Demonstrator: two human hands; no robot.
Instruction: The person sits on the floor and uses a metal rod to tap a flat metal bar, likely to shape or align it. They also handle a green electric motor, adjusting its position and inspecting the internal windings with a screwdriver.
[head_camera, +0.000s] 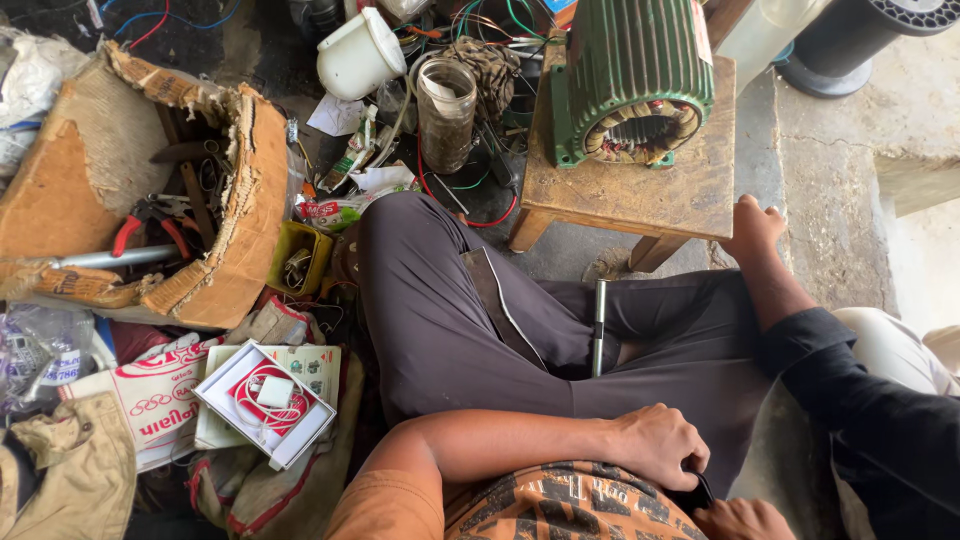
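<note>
I sit cross-legged in dark trousers (450, 320). My left arm crosses my body from the lower left. My left hand (655, 445) curls its fingers over a small dark object (702, 490) at my right hip, most of it hidden. Only the top of my right hand (745, 520) shows at the bottom edge, touching the same dark object; its fingers are out of sight. A thin metal rod (598, 325) lies upright in the fold of my lap, untouched.
A green motor housing with copper windings (625, 75) lies on a low wooden stool (640, 190). A torn cardboard box (150, 200) holds pliers and other tools. Nearby are a glass jar (445, 110), a white jug (360, 55) and an open white box (265, 400). A co-worker's dark-sleeved arm (770, 260) reaches in.
</note>
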